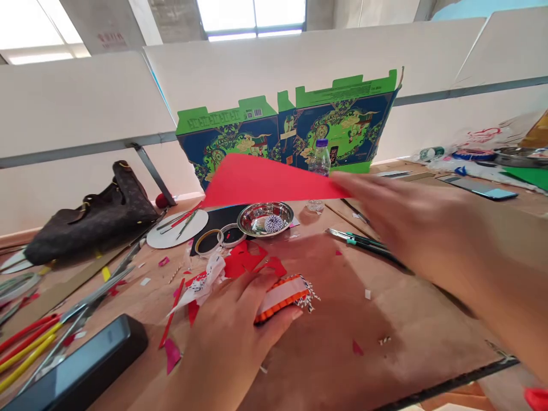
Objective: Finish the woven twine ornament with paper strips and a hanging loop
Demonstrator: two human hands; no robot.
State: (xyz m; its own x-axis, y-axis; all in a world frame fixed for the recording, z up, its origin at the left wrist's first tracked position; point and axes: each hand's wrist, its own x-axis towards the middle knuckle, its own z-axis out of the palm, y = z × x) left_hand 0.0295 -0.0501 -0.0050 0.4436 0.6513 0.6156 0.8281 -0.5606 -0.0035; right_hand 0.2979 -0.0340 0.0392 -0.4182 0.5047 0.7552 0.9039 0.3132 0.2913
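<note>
A long work table (368, 325) covered in brown kraft paper fills the view, backed by pale partition panels (81, 108). Against them stands a flattened blue-and-green printed cardboard box (342, 125), with a clear plastic water bottle (320, 158) before it. To the left lies a dark brown monogrammed handbag (85, 222). Scissors with red and yellow handles (25, 342) and a black phone (77, 365) lie at the near left. Farther in are a round steel dish (265, 219) holding a small striped ball, a white paper disc (177, 228) and two rolls of tape (208, 242).

Red paper scraps (248, 260) are already cut and scattered near the middle, and an orange-and-white trimmed piece (282, 299) looks assembled, though its finish cannot be judged. A large bright red paper sheet (265, 180) remains mostly uncut.

The left hand (231, 325) covers part of the trimmed piece, its fingers close together and curved over it, apparently holding it against the table. The blurred right hand (406, 228) is at the red sheet's corner, fingers fairly narrow; whether they grip it cannot be told.
</note>
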